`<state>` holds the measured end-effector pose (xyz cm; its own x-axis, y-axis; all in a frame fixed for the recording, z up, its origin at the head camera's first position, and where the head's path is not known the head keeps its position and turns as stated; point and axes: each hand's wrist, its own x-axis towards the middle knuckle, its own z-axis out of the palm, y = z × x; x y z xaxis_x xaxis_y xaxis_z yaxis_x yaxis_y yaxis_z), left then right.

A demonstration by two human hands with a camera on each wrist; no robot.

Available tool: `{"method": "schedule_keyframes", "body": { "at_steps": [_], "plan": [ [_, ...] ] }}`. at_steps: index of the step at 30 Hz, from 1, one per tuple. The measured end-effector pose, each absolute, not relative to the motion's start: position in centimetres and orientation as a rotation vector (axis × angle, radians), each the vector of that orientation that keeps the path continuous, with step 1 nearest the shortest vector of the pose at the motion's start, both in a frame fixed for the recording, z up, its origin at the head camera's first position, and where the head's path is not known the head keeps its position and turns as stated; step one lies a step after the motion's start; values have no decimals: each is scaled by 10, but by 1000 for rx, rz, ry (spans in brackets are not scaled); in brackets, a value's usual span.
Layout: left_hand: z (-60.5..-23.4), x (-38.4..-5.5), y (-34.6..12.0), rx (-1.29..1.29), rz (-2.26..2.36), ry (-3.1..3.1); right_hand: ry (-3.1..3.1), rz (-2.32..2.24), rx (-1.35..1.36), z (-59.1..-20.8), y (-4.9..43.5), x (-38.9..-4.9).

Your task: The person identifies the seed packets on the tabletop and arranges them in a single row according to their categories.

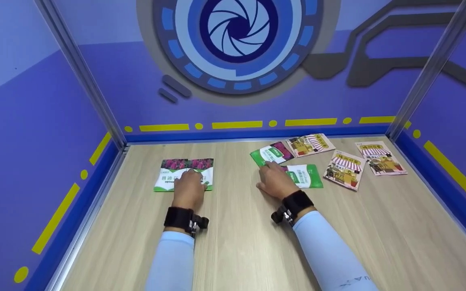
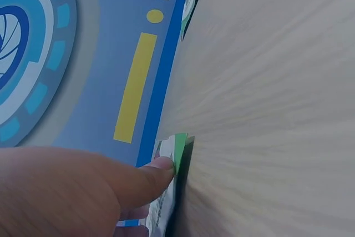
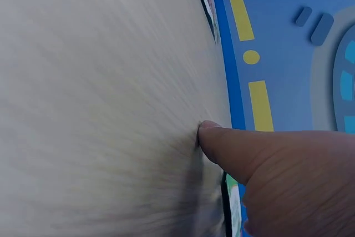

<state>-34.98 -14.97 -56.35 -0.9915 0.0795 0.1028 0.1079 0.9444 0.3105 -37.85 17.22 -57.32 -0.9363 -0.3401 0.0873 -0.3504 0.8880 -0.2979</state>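
Two flat white-and-green seed packets with pink flower pictures lie side by side on the left of the table, a left one (image 1: 166,173) and a right one (image 1: 208,167). On the right one rests my left hand (image 1: 188,189); in the left wrist view its thumb (image 2: 150,178) touches the packet's green edge (image 2: 180,145) from above. My right hand (image 1: 278,181) lies over the left end of another green seed packet (image 1: 314,176), its fingertips partly hidden. In the right wrist view, that thumb (image 3: 213,137) reaches down to the tabletop. Just beyond lies one more seed packet (image 1: 271,153).
Three pink packets with a striped-awning shop picture lie to the right: one at the back (image 1: 312,144), one in the middle (image 1: 344,169) and one at far right (image 1: 380,158). Blue-purple panels (image 1: 107,89) wall the wooden table (image 1: 237,226) at back and sides.
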Motion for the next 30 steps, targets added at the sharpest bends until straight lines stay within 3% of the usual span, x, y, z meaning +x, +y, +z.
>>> {"method": "schedule_keyframes", "body": {
  "at_steps": [17, 30],
  "plan": [
    [-548, -352, -160, -79, -630, -2966, -3009, 595, 405, -565, 198, -361],
    [-552, -353, -148, -136, -566, -2964, -3024, 467, 68, -554, 221, -348]
  ]
}}
